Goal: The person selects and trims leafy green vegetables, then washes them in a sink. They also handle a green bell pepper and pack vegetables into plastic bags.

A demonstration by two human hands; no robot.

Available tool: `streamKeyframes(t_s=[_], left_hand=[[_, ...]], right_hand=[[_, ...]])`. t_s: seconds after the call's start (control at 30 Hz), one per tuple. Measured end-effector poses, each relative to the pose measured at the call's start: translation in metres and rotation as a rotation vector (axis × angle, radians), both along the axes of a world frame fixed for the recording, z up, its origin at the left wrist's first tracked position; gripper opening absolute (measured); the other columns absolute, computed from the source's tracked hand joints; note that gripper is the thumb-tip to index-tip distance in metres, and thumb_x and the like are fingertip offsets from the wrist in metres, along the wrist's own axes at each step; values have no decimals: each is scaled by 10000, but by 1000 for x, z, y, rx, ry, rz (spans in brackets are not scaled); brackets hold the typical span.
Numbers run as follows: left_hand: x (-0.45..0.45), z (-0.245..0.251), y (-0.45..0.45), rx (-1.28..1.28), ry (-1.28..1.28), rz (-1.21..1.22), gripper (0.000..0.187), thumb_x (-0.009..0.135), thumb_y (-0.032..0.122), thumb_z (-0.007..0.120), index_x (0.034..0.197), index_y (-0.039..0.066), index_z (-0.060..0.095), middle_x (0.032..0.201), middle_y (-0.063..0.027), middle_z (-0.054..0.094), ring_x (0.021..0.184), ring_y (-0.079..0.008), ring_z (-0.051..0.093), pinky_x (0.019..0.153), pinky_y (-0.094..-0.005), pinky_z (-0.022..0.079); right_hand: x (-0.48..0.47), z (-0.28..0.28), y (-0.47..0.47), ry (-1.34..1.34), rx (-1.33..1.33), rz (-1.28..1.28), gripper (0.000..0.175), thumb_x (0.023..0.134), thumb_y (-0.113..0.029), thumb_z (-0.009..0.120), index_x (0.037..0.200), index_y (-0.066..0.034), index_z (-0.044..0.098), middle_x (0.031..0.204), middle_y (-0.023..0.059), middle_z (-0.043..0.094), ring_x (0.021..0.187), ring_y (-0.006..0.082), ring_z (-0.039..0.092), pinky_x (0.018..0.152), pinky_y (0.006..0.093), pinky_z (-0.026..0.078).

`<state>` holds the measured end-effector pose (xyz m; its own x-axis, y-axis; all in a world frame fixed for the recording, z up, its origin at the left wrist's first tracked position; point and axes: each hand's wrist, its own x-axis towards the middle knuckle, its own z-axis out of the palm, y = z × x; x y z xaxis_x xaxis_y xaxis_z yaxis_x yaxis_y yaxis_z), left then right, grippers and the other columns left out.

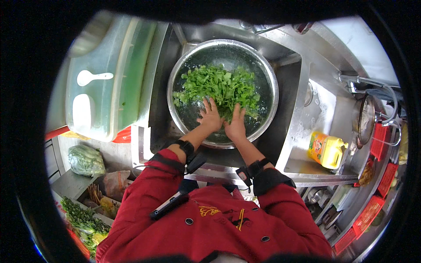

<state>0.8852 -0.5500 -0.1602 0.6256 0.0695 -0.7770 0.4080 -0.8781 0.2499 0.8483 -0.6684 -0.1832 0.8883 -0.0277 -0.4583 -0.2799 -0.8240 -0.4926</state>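
Note:
A round stainless steel basin point(171, 98) stands in the left bay of a metal sink point(285, 95), holding water. Leafy green herbs, cilantro by their look point(217, 79), float in a loose heap across its middle. My left hand point(211, 117) is over the near side of the basin, fingers apart, with its tips at the edge of the leaves. Close to its right, my right hand point(235, 124) touches the stems at the near edge of the heap, its fingers spread. Neither hand has closed around a bunch; the stems beneath the fingers are partly hidden.
Left of the sink, a lidded plastic bin point(98, 105) carries a white spoon point(93, 77) and a white oval object point(83, 111). A yellow detergent jug point(327, 150) lies in the right bay. Bagged vegetables point(86, 160) and red baskets point(368, 215) flank the person.

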Motion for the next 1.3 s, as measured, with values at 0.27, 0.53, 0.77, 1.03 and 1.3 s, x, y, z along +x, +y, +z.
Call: streamKeyframes(t_s=[0.27, 0.53, 0.77, 1.03, 1.3], left_hand=[[24, -93, 24, -119, 77, -567, 277, 809, 102, 548, 1040, 4, 666, 1063, -213, 633, 966, -358, 625, 822, -439, 504], [0, 61, 73, -644, -353, 101, 247, 797, 244, 653, 871, 14, 703, 860, -192, 681, 762, -271, 671, 696, -340, 522], [-79, 40, 105, -36, -765, -414, 266, 853, 299, 632, 995, 86, 703, 1138, -139, 620, 1057, -292, 588, 927, -362, 440], [-97, 74, 135, -1109, -177, 485, 409, 779, 324, 713, 1132, 125, 660, 1394, -208, 420, 1290, -305, 414, 1050, -372, 346], [-155, 85, 163, -682, -616, -31, 549, 825, 195, 652, 1326, 66, 468, 1317, -221, 485, 1289, -344, 399, 1078, -389, 315]], right_hand=[[20, -18, -7, 336, -30, 59, 837, 828, -335, 611, 1435, 42, 174, 1138, 331, 560, 1017, 441, 574, 871, 438, 467], [12, 95, -31, -4, 172, 83, 273, 814, -312, 629, 827, -45, 685, 1013, 195, 644, 1022, 399, 575, 874, 472, 451], [-36, 74, -10, -158, -82, 280, 340, 802, -386, 647, 925, -71, 684, 1305, 156, 494, 1318, 402, 302, 1000, 694, 226], [-83, 125, 34, -217, -164, 340, 495, 779, -370, 670, 1170, -79, 582, 1419, 189, 361, 1366, 431, 194, 1027, 682, 167], [-117, 134, 82, -247, -68, 448, 554, 813, -322, 631, 1296, -98, 478, 1353, 160, 456, 1302, 367, 349, 1006, 674, 215]])
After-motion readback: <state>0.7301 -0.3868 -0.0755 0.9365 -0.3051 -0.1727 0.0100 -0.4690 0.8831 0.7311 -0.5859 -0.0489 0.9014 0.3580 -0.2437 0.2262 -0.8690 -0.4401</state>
